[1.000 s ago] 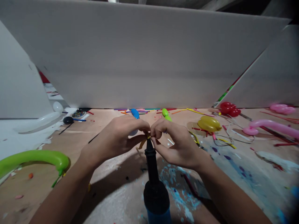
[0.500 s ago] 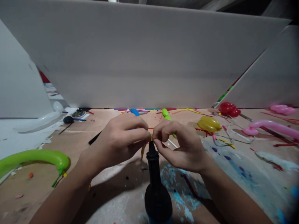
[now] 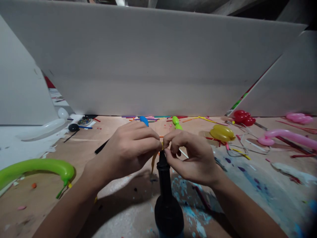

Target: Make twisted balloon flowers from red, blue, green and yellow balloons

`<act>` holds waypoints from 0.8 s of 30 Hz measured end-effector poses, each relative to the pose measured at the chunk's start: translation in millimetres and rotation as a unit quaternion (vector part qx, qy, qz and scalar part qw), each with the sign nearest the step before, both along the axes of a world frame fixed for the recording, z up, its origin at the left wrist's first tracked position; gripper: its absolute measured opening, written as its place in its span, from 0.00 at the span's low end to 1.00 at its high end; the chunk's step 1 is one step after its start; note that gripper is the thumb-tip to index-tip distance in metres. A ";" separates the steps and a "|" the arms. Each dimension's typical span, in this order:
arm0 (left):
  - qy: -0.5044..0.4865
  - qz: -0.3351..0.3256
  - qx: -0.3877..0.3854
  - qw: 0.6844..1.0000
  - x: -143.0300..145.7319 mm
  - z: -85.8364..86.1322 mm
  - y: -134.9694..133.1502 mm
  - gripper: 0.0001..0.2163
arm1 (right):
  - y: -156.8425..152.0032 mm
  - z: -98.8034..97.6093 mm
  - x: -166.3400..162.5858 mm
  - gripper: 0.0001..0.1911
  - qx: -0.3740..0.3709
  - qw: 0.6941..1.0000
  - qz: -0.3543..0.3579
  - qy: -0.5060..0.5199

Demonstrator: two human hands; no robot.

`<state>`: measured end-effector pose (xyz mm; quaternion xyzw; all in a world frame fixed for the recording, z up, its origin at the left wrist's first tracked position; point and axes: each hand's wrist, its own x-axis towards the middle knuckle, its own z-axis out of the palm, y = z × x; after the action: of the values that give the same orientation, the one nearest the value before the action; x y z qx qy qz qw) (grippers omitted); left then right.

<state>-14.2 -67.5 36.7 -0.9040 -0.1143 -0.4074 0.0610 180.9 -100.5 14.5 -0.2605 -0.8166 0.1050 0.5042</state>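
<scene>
A black balloon pump (image 3: 165, 185) points away from me at the bottom centre, its nozzle tip between my hands. Just at that tip, my left hand (image 3: 133, 143) pinches a limp yellow balloon (image 3: 154, 162), whose loose end dangles below the fingers. My right hand (image 3: 189, 153) pinches the same balloon's mouth from the other side. Fingertips of both hands nearly meet there and hide most of the balloon's neck. It looks uninflated.
A long green balloon (image 3: 37, 168) lies at left, a clear white one (image 3: 42, 129) behind it. Yellow (image 3: 222, 133), red (image 3: 244, 118) and pink (image 3: 289, 135) balloons lie at right among cords and scraps. A grey panel (image 3: 153, 66) stands behind the table.
The view has shifted slightly, so the pump and hands sit a little further right. Both hands keep their pinch at the nozzle tip.
</scene>
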 end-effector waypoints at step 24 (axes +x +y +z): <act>0.047 -0.009 -0.085 0.995 -0.1 1.8 -0.4 0.03 | 0.6 5.0 8.1 0.15 -0.031 0.996 0.034 -0.078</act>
<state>-14.3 -67.9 38.5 -0.9249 -0.1375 -0.3542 -0.0147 189.0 -99.9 19.5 -0.2553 -0.8581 0.1267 0.4270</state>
